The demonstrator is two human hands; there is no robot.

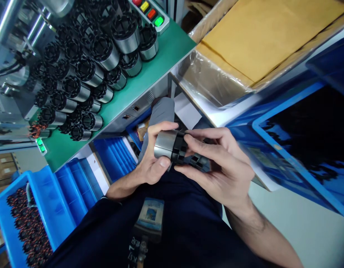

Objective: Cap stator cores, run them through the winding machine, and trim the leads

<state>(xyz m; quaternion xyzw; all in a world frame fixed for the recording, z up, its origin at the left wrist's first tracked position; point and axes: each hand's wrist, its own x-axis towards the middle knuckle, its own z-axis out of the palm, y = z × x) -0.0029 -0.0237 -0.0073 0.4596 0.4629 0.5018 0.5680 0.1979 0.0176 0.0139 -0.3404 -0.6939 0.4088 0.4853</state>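
A silver cylinder (pixel 164 144) is held off the near edge of the green desk (pixel 172 48), clasped by the left hand's (pixel 153 165) fingers while the right hand's (pixel 230 167) pinch its black slotted end (pixel 178 147), whose prongs could snap if pressed askew.

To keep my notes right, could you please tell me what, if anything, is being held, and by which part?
A cylinder: the left hand holds its silver wall, and the right hand's fingers are around its black end.
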